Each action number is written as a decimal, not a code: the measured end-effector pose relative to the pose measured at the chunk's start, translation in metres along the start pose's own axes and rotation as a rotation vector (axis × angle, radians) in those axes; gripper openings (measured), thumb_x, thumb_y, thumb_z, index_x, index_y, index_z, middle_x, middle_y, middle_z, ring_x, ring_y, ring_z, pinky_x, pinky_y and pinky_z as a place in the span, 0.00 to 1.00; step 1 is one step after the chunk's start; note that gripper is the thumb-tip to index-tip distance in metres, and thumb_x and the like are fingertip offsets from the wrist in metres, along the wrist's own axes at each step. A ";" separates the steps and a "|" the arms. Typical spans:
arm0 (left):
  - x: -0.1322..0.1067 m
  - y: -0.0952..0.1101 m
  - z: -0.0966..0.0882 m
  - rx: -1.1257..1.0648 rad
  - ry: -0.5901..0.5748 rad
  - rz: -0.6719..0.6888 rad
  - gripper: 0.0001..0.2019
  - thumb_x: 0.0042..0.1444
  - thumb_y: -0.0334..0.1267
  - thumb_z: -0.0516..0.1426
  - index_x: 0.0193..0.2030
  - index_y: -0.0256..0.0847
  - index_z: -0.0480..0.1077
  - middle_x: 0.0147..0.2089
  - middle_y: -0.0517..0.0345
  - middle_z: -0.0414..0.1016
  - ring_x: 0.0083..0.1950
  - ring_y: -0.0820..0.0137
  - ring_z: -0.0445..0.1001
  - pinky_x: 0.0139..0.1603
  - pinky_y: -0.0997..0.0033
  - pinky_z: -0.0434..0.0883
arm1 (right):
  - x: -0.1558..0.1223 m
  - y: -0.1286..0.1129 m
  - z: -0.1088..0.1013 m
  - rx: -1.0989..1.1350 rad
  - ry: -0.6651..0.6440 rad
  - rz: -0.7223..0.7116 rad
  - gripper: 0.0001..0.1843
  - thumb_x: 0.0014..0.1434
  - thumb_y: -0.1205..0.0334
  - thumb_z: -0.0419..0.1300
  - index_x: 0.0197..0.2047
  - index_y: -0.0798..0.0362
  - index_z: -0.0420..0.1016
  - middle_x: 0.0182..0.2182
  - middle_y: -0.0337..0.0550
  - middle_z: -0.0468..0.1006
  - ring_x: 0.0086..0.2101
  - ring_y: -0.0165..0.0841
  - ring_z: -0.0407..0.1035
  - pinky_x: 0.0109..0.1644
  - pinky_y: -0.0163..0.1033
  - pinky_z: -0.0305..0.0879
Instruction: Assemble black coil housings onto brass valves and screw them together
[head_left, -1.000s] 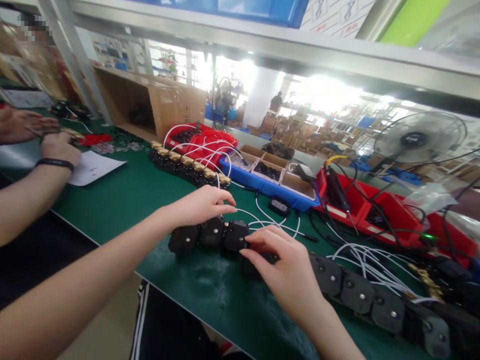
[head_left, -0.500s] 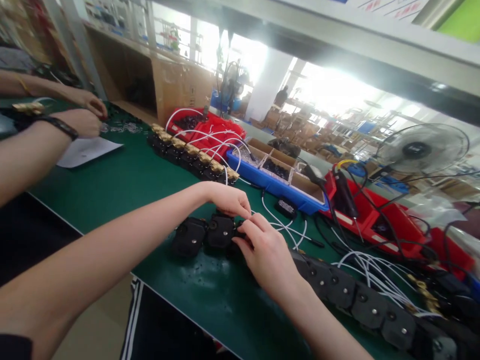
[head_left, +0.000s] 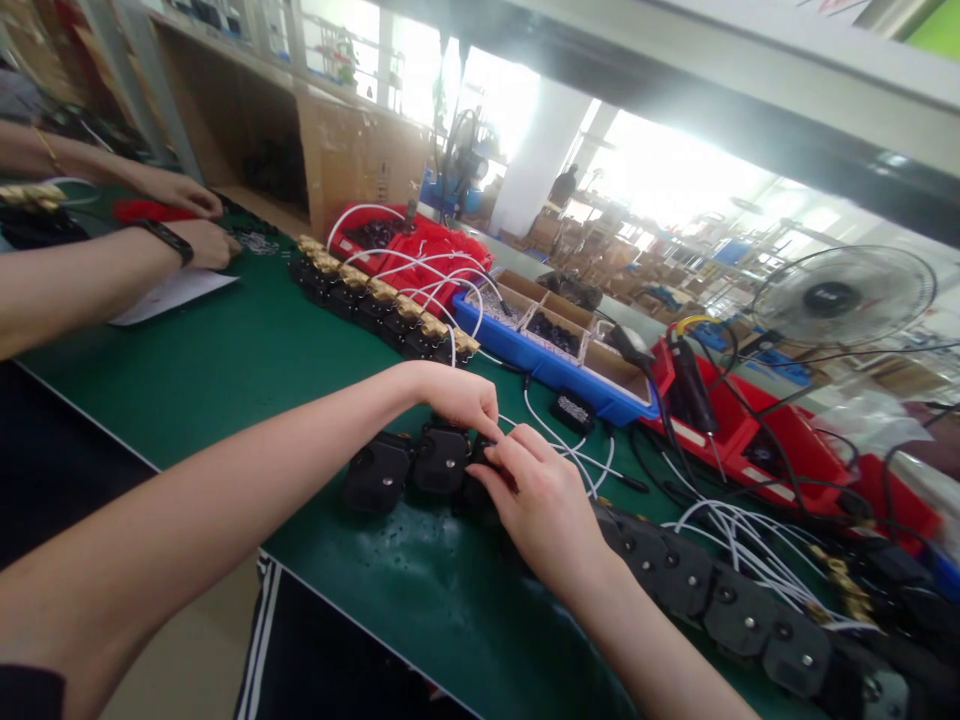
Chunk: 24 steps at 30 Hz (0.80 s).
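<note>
Right hand (head_left: 544, 500) pinches a matte black block (head_left: 477, 496); left hand (head_left: 461, 396) bends close by, its hold unclear; round-cornered blocks (head_left: 439, 458) sit left of the pinch, looping white cables (head_left: 731, 530) right

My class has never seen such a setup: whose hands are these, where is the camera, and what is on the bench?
There is no robot: a person's bare left hand and right hand work before a camera worn on the head, looking forward and down. They meet over a row of black blocks on the green bench top; whatever they pinch is hidden. Farther back lie gold-topped black units, white cables, a blue divided tray and red bins. The hands at far left are someone else's.
</note>
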<state>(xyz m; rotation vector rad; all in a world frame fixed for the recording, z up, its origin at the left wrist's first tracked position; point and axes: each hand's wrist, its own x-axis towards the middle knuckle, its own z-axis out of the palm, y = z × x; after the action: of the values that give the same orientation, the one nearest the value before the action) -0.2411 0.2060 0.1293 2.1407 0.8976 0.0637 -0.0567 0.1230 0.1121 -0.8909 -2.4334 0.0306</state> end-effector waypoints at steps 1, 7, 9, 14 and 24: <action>0.000 0.001 0.000 0.005 0.004 -0.002 0.17 0.53 0.45 0.55 0.18 0.38 0.65 0.16 0.65 0.55 0.21 0.76 0.53 0.22 0.74 0.53 | -0.001 0.000 0.001 -0.007 0.009 -0.005 0.08 0.59 0.71 0.64 0.30 0.56 0.70 0.30 0.40 0.69 0.29 0.31 0.66 0.31 0.36 0.65; 0.002 0.002 0.001 0.018 0.004 -0.021 0.17 0.53 0.46 0.56 0.18 0.38 0.67 0.16 0.65 0.56 0.21 0.75 0.54 0.23 0.73 0.55 | 0.001 0.000 -0.003 0.028 -0.005 -0.104 0.06 0.57 0.74 0.65 0.31 0.58 0.72 0.33 0.43 0.72 0.33 0.31 0.69 0.36 0.34 0.69; 0.002 0.000 0.001 0.016 -0.003 -0.021 0.18 0.53 0.46 0.56 0.18 0.38 0.67 0.16 0.65 0.56 0.21 0.75 0.53 0.23 0.73 0.55 | 0.003 0.002 -0.005 0.039 -0.026 -0.134 0.05 0.57 0.74 0.64 0.33 0.58 0.74 0.35 0.44 0.73 0.34 0.31 0.70 0.37 0.34 0.70; 0.003 -0.002 0.002 0.010 0.005 -0.015 0.16 0.51 0.45 0.56 0.19 0.38 0.68 0.16 0.66 0.56 0.21 0.75 0.53 0.23 0.74 0.54 | 0.009 0.008 -0.010 0.036 -0.101 -0.207 0.03 0.58 0.74 0.63 0.35 0.58 0.76 0.36 0.45 0.74 0.35 0.33 0.71 0.38 0.36 0.71; 0.003 -0.001 0.003 0.031 0.035 -0.001 0.15 0.49 0.43 0.55 0.18 0.37 0.67 0.18 0.65 0.58 0.23 0.76 0.55 0.25 0.76 0.56 | 0.012 0.011 -0.010 -0.042 -0.171 -0.224 0.04 0.61 0.69 0.63 0.33 0.56 0.72 0.36 0.45 0.73 0.34 0.33 0.70 0.36 0.36 0.68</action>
<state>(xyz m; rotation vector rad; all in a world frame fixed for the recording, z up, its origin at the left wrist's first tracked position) -0.2386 0.2067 0.1260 2.1740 0.9258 0.0877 -0.0528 0.1367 0.1239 -0.6520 -2.6889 -0.0282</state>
